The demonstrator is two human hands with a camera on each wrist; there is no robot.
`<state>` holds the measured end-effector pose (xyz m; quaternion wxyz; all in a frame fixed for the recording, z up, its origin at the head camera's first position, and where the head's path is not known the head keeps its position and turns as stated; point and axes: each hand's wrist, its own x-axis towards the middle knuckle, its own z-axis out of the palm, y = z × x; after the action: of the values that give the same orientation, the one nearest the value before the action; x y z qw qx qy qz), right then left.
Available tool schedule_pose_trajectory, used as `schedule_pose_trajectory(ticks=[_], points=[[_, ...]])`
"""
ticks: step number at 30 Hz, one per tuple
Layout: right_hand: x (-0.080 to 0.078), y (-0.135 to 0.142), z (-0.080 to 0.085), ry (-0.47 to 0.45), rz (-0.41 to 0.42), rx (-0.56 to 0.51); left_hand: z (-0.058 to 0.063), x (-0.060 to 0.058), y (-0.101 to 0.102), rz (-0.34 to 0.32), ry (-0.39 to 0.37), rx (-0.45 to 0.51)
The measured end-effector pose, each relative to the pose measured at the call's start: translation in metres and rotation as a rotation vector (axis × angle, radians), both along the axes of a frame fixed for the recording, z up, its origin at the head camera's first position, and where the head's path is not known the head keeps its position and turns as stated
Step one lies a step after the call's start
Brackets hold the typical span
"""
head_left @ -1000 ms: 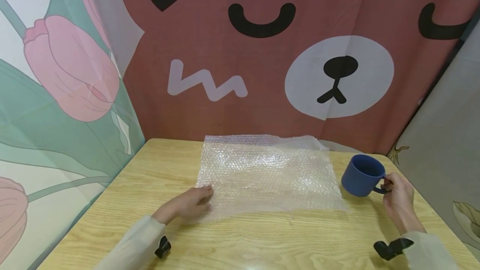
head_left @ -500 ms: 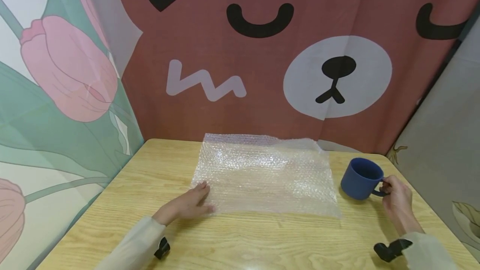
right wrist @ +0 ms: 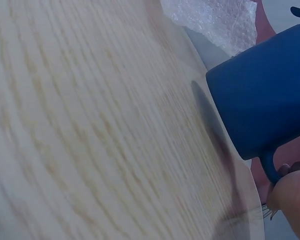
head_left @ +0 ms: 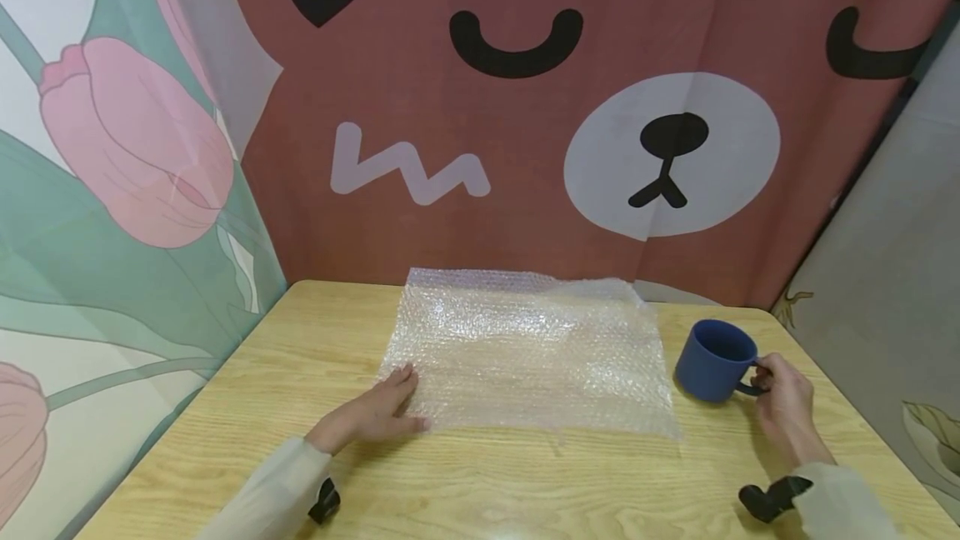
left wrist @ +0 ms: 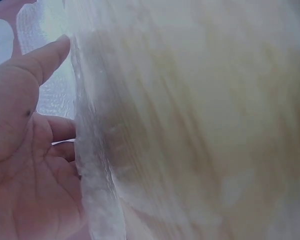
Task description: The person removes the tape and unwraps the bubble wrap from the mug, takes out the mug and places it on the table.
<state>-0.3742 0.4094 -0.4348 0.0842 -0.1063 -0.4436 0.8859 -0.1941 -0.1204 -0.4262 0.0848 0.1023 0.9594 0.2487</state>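
A clear sheet of bubble wrap (head_left: pixel 525 357) lies spread over the middle of the table. My left hand (head_left: pixel 375 408) rests at its near left corner, fingers extended and thumb apart. In the left wrist view the wrap's edge (left wrist: pixel 97 200) runs along that hand's fingers, hiding part of them. On the right, my right hand (head_left: pixel 786 407) grips the handle of a blue mug (head_left: pixel 705 377), which stands upright to the right of the wrap. The right wrist view shows the mug (right wrist: pixel 265 90) with a shadow by its base, apparently slightly off the tabletop.
Light wood-grain table (head_left: pixel 480 482) extends under everything. A brown curtain (head_left: pixel 420 232) with a bear face hangs just behind its back edge. A tulip-patterned cloth (head_left: pixel 135 148) hangs at the left, and a grey one (head_left: pixel 892 273) at the right.
My left fingers have spread out along the wrap, and its near left corner has shifted left and flattened. My right hand has brought the mug slightly left and nearer.
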Motion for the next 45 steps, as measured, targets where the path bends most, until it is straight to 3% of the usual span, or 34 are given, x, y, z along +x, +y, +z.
schedule_pose_trajectory(ticks=[16,26,34,38,42,45], points=[[0.000,0.004,-0.010,0.000,0.063,0.078,-0.003,0.000,0.008,0.014,-0.002,-0.014],[-0.006,0.013,-0.013,0.035,0.173,0.140,0.001,0.000,0.010,0.048,-0.041,-0.036],[-0.012,0.027,-0.015,0.143,0.347,0.210,0.009,0.000,0.011,0.052,-0.073,-0.053],[-0.015,0.031,-0.016,0.219,0.393,0.318,0.011,0.000,0.011,0.060,-0.085,-0.038],[-0.020,0.034,-0.016,0.263,0.380,0.475,0.009,-0.001,0.010,0.069,-0.088,-0.023],[-0.023,0.035,-0.015,0.277,0.377,0.523,0.008,-0.002,0.011,0.074,-0.086,-0.016]])
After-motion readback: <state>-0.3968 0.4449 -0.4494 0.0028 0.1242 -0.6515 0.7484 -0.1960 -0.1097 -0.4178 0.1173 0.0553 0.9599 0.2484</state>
